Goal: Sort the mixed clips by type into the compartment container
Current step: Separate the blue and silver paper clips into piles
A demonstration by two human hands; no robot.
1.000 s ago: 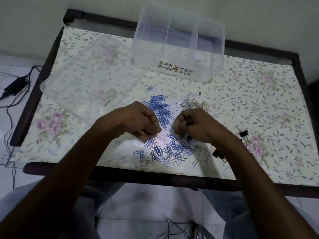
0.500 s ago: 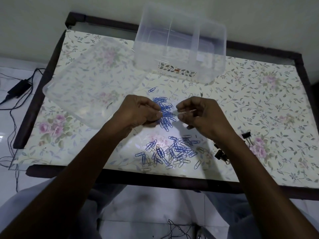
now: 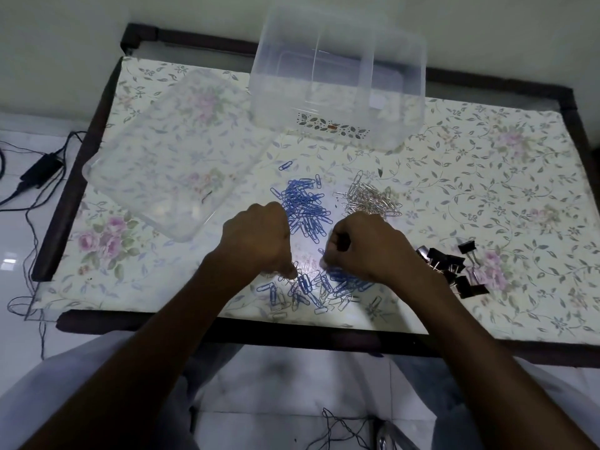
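Observation:
A mixed pile of blue and silver paper clips [image 3: 311, 292] lies near the table's front edge. Both hands reach down into it with curled fingers. My left hand [image 3: 256, 241] pinches at a clip on the pile's left side. My right hand [image 3: 367, 246] pinches at clips on the pile's upper right. Just beyond the hands lie a sorted heap of blue clips [image 3: 305, 206] and a heap of silver clips [image 3: 368, 199]. Black binder clips [image 3: 454, 269] are bunched to the right of my right wrist. The clear compartment container [image 3: 337, 118] stands at the back.
The container's clear lid [image 3: 168, 157] lies flat at the back left. One stray blue clip [image 3: 285, 165] sits in front of the container. A floral cloth [image 3: 503, 190] covers the table. A power adapter and cables [image 3: 39, 170] lie on the floor to the left.
Both hands have come back from the sorted blue and silver heaps, where they were raised half a second ago, down to the mixed pile at the front.

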